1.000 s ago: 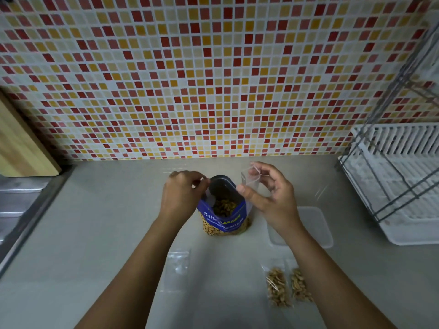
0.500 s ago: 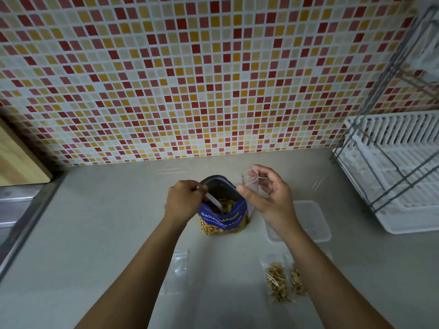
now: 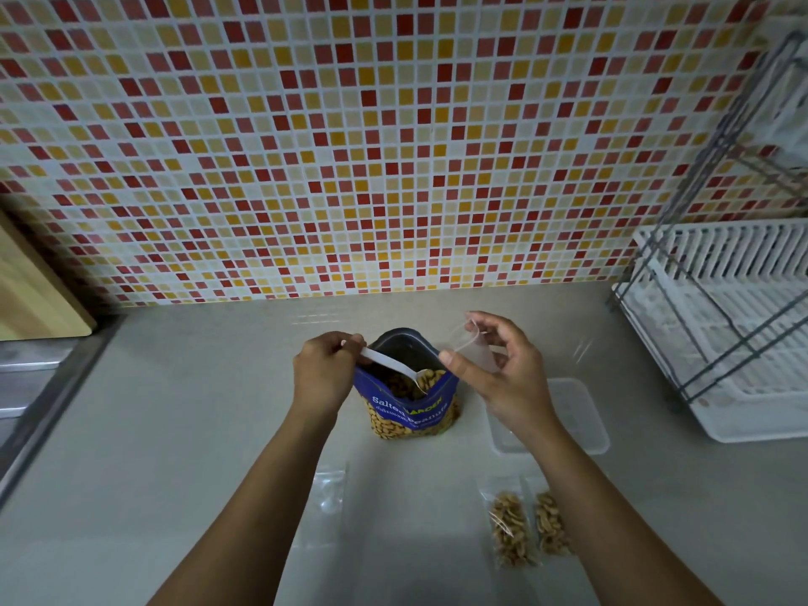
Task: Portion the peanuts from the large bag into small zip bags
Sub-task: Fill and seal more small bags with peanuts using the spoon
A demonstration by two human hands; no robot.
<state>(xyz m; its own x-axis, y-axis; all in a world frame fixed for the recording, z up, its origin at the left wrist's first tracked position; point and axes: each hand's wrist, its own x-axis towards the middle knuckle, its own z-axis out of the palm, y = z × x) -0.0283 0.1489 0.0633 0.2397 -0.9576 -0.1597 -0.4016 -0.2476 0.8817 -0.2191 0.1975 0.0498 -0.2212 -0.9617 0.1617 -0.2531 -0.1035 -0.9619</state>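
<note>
blue peanut bag (image 3: 404,404), white spoon (image 3: 391,366)

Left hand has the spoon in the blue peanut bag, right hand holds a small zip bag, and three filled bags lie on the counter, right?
Not quite: the head view shows two filled bags on the counter, not three. The left hand does hold the spoon in the peanut bag, the right hand the small zip bag.

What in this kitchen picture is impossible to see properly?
All in the head view:
The left hand covers the handle end of the spoon.
The zip bag in the right hand is so clear that its mouth cannot be judged open or shut.
Small print on the peanut bag is blurred.
The dish rack is cut off by the right edge.
</note>
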